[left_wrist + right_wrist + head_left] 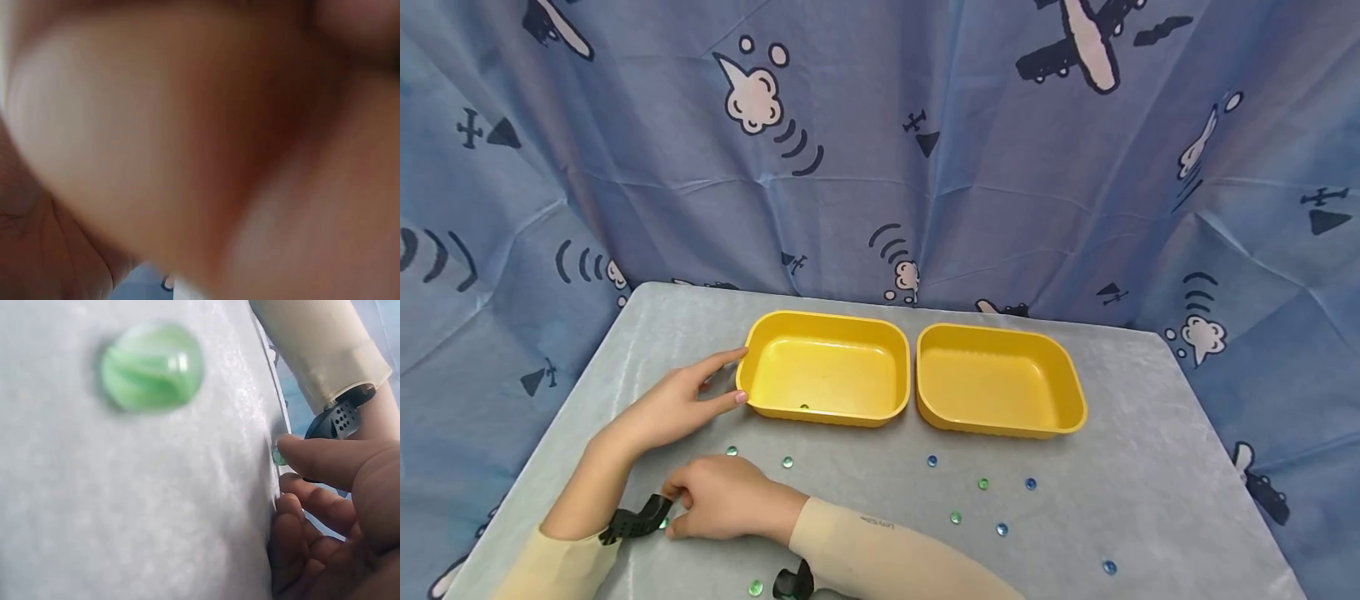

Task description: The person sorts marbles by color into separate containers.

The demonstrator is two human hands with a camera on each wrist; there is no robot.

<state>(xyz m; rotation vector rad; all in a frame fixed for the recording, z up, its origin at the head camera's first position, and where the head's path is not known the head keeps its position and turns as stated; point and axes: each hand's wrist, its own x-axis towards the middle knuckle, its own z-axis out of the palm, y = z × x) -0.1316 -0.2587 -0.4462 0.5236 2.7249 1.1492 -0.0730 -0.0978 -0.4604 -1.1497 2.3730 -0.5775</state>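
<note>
My left hand (673, 407) rests at the left end of the left yellow container (827, 415), index finger and thumb spread straight along its rim. My right hand (722, 498) is low over the table, just in front of the left wrist. Its thumb and index finger stand apart at a green glass marble (664, 523); in the right wrist view this marble (279, 455) shows beside the thumb tip. Another green marble (153, 367) lies close to the right wrist camera. Blurred skin fills most of the left wrist view. One small marble (805, 407) shows inside the left container.
A second yellow container (1000, 432) stands to the right of the first. Green marbles (787, 462) and blue marbles (1002, 528) lie scattered on the grey table cloth (1150, 467). A patterned blue curtain (865, 167) hangs behind the table. Black wrist mounts (638, 521) sit at both wrists.
</note>
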